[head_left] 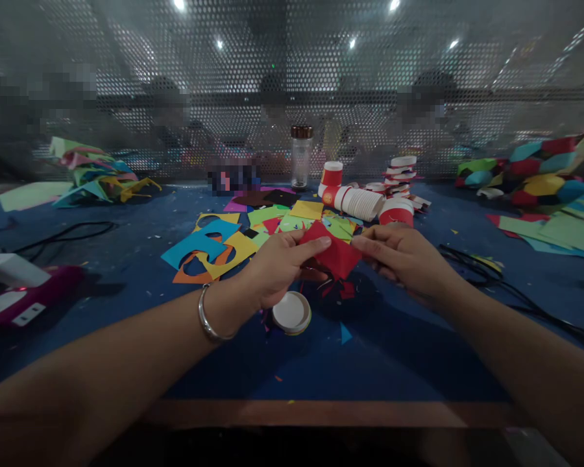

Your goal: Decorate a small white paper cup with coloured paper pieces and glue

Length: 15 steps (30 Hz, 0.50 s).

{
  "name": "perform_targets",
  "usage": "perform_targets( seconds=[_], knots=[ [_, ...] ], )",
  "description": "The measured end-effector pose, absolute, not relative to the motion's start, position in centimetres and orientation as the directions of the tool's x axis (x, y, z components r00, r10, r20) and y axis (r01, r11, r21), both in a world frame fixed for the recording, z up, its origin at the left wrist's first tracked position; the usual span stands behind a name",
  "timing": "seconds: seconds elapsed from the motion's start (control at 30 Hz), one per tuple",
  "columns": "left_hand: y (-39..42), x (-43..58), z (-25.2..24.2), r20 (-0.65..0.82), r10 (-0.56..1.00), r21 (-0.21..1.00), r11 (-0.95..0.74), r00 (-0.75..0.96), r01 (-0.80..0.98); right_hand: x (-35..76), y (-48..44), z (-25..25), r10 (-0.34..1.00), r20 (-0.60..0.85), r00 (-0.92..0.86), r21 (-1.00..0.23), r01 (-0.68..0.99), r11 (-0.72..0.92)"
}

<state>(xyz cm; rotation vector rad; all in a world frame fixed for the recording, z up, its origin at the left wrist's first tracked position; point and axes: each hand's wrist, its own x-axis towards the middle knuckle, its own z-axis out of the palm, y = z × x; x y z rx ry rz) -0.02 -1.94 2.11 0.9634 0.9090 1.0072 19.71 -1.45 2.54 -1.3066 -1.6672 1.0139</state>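
Both my hands hold a piece of red paper [335,255] up over the blue table [379,350]. My left hand [279,264], with a silver bangle on its wrist, pinches the paper's left side between thumb and fingers. On the paper's right edge, my right hand [400,258] is closed in a pinch. Just below my left hand a small white round lid [291,312] lies on the table, with dark and red paper scraps [343,292] beside it.
Cut coloured paper sheets [214,246] lie beyond my hands. Red-and-white paper cups [360,198], stacked and lying, and a clear jar [301,155] stand farther back. Paper piles sit far left [95,172] and far right [540,175]. Black cables [506,285] run on the right. A white-and-purple device [22,288] is at left.
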Motion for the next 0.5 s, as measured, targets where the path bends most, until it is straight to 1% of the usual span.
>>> perform_targets(
  seconds=[0.07,0.13,0.2,0.27,0.33,0.4,0.47,0.5],
  knots=[
    [-1.9,-0.1,2.2,-0.146,0.957,0.94,0.213,0.251,-0.265,20.1,-1.1,2.2,0.969,0.153,-0.194,-0.821,0.52,0.234],
    [-1.8,-0.2,2.3,-0.118,0.968,0.942,0.179,0.223,-0.282,20.3,-0.9,1.8,0.951,0.192,-0.241,-0.678,0.668,0.307],
    [-1.7,-0.2,2.4,-0.095,0.978,0.941,0.149,0.188,-0.302,20.3,-0.9,1.6,0.941,0.184,-0.282,-0.516,0.787,0.337],
    [-1.7,-0.2,2.4,-0.089,0.983,0.939,0.135,0.158,-0.316,20.1,-1.2,1.6,0.944,0.137,-0.301,-0.348,0.877,0.33],
    [-1.6,-0.2,2.4,-0.092,0.985,0.934,0.137,0.149,-0.331,19.8,-1.5,1.7,0.947,0.083,-0.31,-0.199,0.926,0.321],
    [-1.5,-0.2,2.4,-0.095,0.984,0.928,0.144,0.154,-0.345,19.7,-1.9,1.7,0.943,0.07,-0.326,-0.071,0.941,0.331],
    [-1.5,-0.2,2.3,-0.105,0.982,0.923,0.155,0.157,-0.351,19.8,-2.2,1.6,0.928,0.128,-0.349,0.027,0.937,0.348],
    [-1.5,-0.2,2.3,-0.111,0.981,0.922,0.161,0.157,-0.352,19.9,-2.3,1.5,0.914,0.185,-0.362,0.067,0.932,0.355]
  ],
)
